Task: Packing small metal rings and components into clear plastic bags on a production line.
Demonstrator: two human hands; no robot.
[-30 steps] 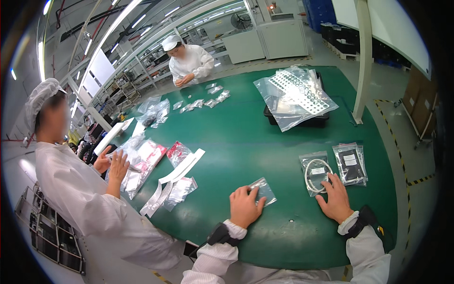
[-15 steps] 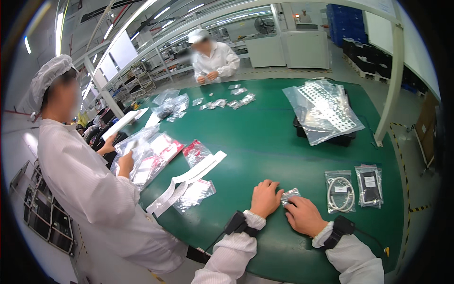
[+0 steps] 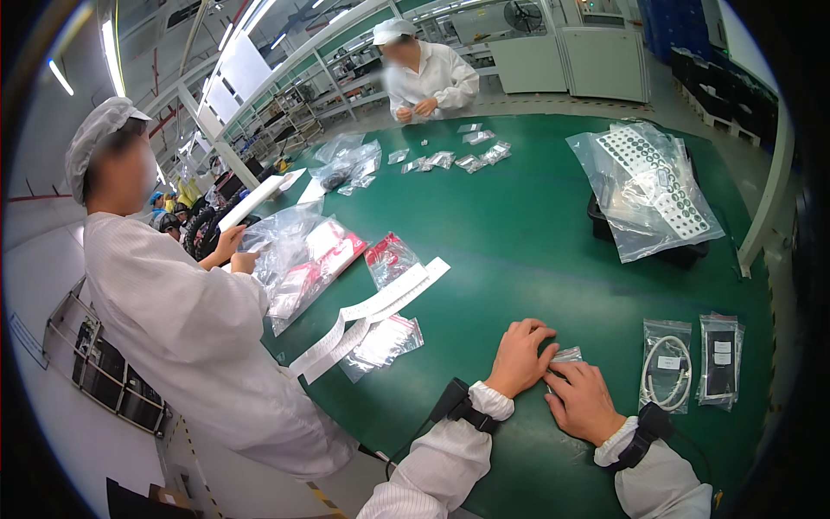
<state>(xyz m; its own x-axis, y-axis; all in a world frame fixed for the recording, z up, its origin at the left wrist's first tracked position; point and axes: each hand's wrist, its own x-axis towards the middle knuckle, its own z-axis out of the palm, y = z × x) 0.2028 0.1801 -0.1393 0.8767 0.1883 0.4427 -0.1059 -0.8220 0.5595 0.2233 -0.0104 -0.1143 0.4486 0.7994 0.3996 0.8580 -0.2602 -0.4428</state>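
My left hand (image 3: 521, 356) rests on the green table (image 3: 484, 290), its fingers bent in against the left edge of a small clear plastic bag (image 3: 568, 355). From the other side, my right hand (image 3: 588, 402) covers most of that bag, fingers curled over it. The two hands nearly meet, and what the bag contains is hidden. To the right of my right hand lies a zip bag with a coiled white cable (image 3: 666, 372). Beside it is a stack of bagged dark flat items (image 3: 720, 359) with a white label.
A black tray (image 3: 687, 251) under bagged sticker sheets (image 3: 657, 190) stands far right. White paper strips (image 3: 372, 311) and a bag of small packets (image 3: 385, 348) lie left. One co-worker (image 3: 173, 285) handles large clear bags (image 3: 303, 259); another (image 3: 428, 78) stands across, near several small bags (image 3: 471, 163).
The view has shifted, so the table's contents appear moved. My left hand has come closer to my right, its fingers now at the small bag. The left co-worker's hands have drawn together.
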